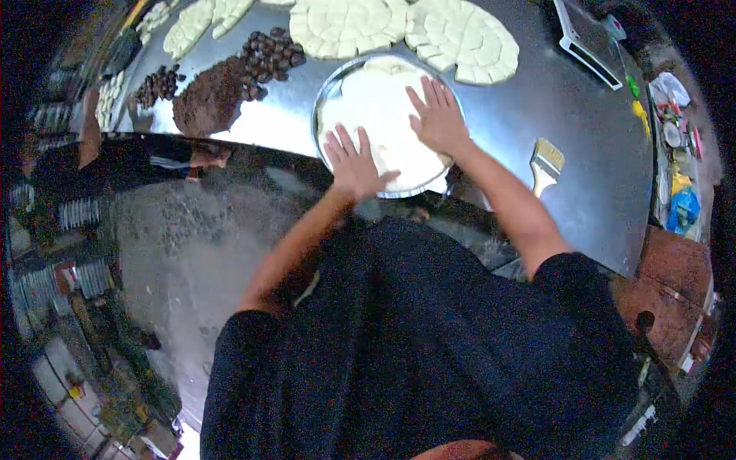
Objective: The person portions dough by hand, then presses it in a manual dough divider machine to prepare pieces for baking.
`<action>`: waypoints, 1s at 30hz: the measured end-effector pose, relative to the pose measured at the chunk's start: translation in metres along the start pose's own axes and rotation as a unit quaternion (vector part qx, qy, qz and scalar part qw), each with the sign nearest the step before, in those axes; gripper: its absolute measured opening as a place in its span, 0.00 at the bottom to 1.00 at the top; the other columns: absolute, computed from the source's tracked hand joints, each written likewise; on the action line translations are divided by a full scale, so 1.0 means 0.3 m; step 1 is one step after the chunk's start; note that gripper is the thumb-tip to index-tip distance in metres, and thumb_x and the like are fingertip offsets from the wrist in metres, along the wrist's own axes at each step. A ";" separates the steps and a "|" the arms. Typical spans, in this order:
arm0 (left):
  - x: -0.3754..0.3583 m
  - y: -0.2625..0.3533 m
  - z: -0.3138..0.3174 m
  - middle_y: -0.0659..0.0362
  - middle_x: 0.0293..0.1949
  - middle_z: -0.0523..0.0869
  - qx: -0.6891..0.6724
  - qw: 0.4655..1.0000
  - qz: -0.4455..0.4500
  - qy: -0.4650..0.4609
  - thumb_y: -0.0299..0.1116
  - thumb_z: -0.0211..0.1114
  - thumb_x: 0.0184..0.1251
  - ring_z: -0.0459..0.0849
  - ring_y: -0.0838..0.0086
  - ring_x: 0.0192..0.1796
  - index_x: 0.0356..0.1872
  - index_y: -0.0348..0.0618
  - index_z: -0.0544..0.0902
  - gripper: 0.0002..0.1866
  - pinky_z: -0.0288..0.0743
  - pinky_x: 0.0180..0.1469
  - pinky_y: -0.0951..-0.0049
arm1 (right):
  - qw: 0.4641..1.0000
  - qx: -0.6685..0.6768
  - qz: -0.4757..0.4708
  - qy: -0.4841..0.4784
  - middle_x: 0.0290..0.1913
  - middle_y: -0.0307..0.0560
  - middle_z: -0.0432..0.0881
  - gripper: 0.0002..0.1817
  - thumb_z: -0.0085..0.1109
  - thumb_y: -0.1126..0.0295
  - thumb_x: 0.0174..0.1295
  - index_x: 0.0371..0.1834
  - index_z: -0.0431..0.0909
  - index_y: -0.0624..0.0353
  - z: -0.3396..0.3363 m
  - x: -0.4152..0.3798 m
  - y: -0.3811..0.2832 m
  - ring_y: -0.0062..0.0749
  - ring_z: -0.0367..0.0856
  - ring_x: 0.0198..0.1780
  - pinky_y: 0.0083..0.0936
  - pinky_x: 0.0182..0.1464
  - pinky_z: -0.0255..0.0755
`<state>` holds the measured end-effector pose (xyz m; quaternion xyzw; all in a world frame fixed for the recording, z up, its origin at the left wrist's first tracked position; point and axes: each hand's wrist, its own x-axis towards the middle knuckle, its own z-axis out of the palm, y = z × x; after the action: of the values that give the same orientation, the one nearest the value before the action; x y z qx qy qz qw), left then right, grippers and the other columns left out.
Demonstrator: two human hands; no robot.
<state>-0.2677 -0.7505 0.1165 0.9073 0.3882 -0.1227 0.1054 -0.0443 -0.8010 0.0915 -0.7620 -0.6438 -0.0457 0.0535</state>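
Observation:
A round metal pan [317,115] sits at the table's near edge, with pale dough [387,115] spread across its inside. My left hand [356,163] lies on the near left part of the dough, fingers spread and pointing away from me. On the far right part rests my right hand [440,121], also flat with its fingers apart. Neither hand grips anything. Just beyond the pan are two broad rounds of pale dough cut into pieces, one at the middle [349,27] and one at the right [462,40].
Left of the pan lie a brown crumbly heap [205,98] and dark round balls [268,60]. A wide brush [547,162] rests on the metal table [590,207] at right. Behind it stands a white-framed device [586,46]. Another person's hand [208,156] shows at left.

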 end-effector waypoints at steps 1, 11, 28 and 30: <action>-0.002 0.030 -0.063 0.22 0.70 0.37 0.005 0.996 -0.023 -0.087 0.75 0.58 0.50 0.33 0.24 0.71 0.74 0.31 0.41 0.65 0.29 0.67 0.28 | 1.000 0.005 0.008 -0.002 0.77 0.60 0.45 0.34 0.42 0.51 0.67 0.76 0.51 0.45 0.000 0.006 -0.003 0.54 0.43 0.77 0.47 0.76 0.36; 0.254 -0.135 0.006 0.44 0.54 0.74 0.061 0.962 0.060 0.261 0.41 0.58 0.67 0.75 0.55 0.56 0.68 0.50 0.67 0.28 0.57 0.64 0.39 | 0.989 0.112 0.061 0.072 0.74 0.61 0.54 0.30 0.46 0.60 0.63 0.72 0.61 0.42 0.033 -0.019 -0.105 0.60 0.49 0.74 0.57 0.73 0.41; 0.250 -0.270 -0.211 0.54 0.46 0.81 -0.050 0.962 -0.128 0.237 0.38 0.60 0.64 0.79 0.54 0.51 0.45 0.55 0.85 0.11 0.73 0.45 0.51 | 0.995 0.076 0.046 0.034 0.78 0.57 0.44 0.31 0.40 0.54 0.66 0.75 0.56 0.39 0.008 -0.008 -0.079 0.58 0.38 0.77 0.59 0.74 0.31; 0.260 -0.236 -0.138 0.51 0.58 0.75 0.055 0.964 -0.076 0.249 0.39 0.55 0.66 0.69 0.51 0.64 0.53 0.47 0.81 0.17 0.66 0.58 0.43 | 0.996 0.076 0.049 0.026 0.78 0.57 0.43 0.31 0.41 0.53 0.66 0.75 0.56 0.37 0.022 -0.009 -0.079 0.58 0.37 0.78 0.59 0.74 0.32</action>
<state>-0.2614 -0.6377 0.1254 0.8814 0.4627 0.0781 -0.0539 -0.0682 -0.7987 0.0852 -0.7847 -0.6060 -0.0137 0.1297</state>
